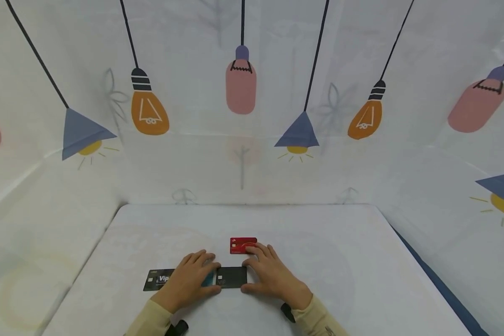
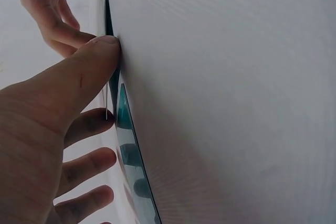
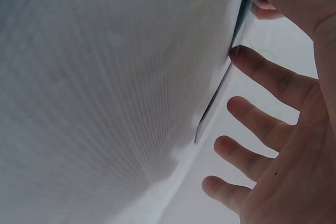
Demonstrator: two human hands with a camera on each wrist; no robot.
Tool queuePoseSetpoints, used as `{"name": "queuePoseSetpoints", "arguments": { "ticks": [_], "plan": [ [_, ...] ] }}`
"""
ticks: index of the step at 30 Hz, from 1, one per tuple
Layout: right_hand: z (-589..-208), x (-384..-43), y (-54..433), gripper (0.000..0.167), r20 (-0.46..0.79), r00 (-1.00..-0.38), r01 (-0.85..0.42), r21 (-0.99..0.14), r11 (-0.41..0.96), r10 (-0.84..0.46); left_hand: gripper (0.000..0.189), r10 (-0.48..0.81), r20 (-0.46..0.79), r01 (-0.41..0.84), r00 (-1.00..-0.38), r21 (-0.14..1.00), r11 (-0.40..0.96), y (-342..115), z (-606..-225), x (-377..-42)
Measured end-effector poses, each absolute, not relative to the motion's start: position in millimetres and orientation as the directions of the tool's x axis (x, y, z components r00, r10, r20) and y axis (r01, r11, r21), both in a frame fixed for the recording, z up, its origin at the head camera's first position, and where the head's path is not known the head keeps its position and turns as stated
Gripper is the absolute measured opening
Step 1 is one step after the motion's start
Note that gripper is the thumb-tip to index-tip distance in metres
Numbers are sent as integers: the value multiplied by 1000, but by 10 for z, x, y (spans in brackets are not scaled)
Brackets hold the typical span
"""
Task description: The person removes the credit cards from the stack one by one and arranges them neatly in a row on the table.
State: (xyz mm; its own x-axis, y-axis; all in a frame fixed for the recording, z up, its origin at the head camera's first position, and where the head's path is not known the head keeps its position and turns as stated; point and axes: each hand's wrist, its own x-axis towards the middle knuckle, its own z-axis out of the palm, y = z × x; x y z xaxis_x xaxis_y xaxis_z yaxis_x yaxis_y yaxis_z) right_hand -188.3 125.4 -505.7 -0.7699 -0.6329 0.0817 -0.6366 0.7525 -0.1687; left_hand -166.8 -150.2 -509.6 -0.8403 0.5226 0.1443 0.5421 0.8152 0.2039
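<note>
A black VIP card (image 1: 232, 277) lies flat on the white table between the two hands. My left hand (image 1: 190, 279) grips its left end, thumb at the near edge and index finger at the far edge. The right hand (image 1: 275, 275) holds the right end the same way, its other fingers spread. Partly under the left hand is a teal card (image 1: 208, 279), side by side with the black one; it also appears as a teal strip (image 2: 126, 108) in the left wrist view. A second black card (image 1: 155, 280) with "Vip" lettering reaches out left of that hand.
A red card (image 1: 238, 245) lies beyond the black card, its right part overlapped by the right fingertips in the head view. The white table (image 1: 340, 242) meets a curtain (image 1: 201, 163) printed with lamps at the back and sides.
</note>
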Motion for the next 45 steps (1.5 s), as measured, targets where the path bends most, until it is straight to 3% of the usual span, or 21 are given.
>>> {"name": "queuePoseSetpoints", "arguments": {
  "ticks": [30,45],
  "plan": [
    [-5068,-1903,1244,51,93,-763,-643,-214,736,-640,57,517,164,542,-840,251,802,-1560,-5102,-1658],
    [-5036,-1968,1403,38,171,-788,-613,-311,727,-591,58,466,176,497,-867,234,836,-1531,-5102,-1752]
  ]
}}
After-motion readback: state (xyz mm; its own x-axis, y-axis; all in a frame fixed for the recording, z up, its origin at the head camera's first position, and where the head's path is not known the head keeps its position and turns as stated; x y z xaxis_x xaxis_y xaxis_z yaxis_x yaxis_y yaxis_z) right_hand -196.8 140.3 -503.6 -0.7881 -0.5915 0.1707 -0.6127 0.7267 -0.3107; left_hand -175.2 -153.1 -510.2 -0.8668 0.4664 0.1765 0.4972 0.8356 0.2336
